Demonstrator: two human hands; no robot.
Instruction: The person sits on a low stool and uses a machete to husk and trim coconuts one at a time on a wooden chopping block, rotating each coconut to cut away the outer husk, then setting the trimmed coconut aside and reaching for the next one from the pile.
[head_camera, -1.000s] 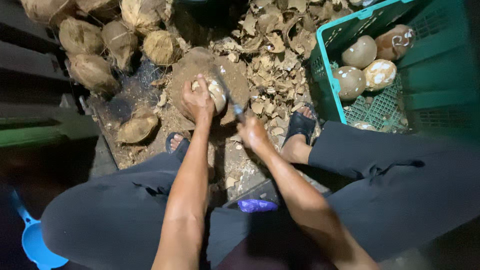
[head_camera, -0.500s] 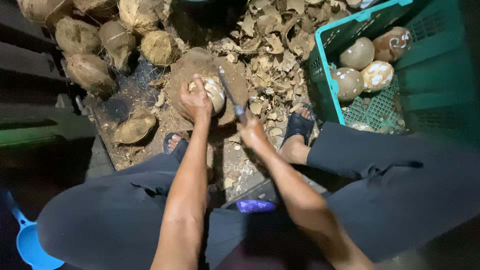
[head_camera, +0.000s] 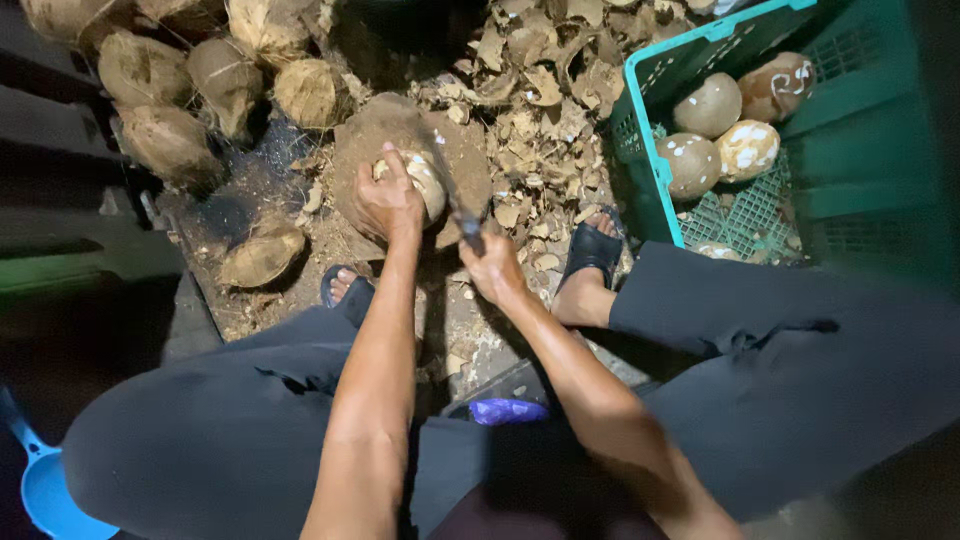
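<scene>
My left hand (head_camera: 385, 200) grips a partly peeled coconut (head_camera: 425, 180) and holds it down on a round wooden chopping block (head_camera: 375, 135). My right hand (head_camera: 492, 265) is closed around the handle of a knife (head_camera: 455, 205), whose blade lies against the right side of the coconut. Both forearms reach forward between my knees in dark trousers. My feet in dark sandals rest on either side of the block.
A green plastic crate (head_camera: 640, 130) at the right holds several peeled coconuts (head_camera: 708, 105). Husked brown coconuts (head_camera: 140, 70) are piled at the upper left. Shell chips (head_camera: 540, 90) litter the ground behind the block. A blue scoop (head_camera: 45, 490) lies at the lower left.
The knife has come down from a raised tilt to sit against the coconut's right side. My right hand has dropped slightly. The left hand still holds the coconut.
</scene>
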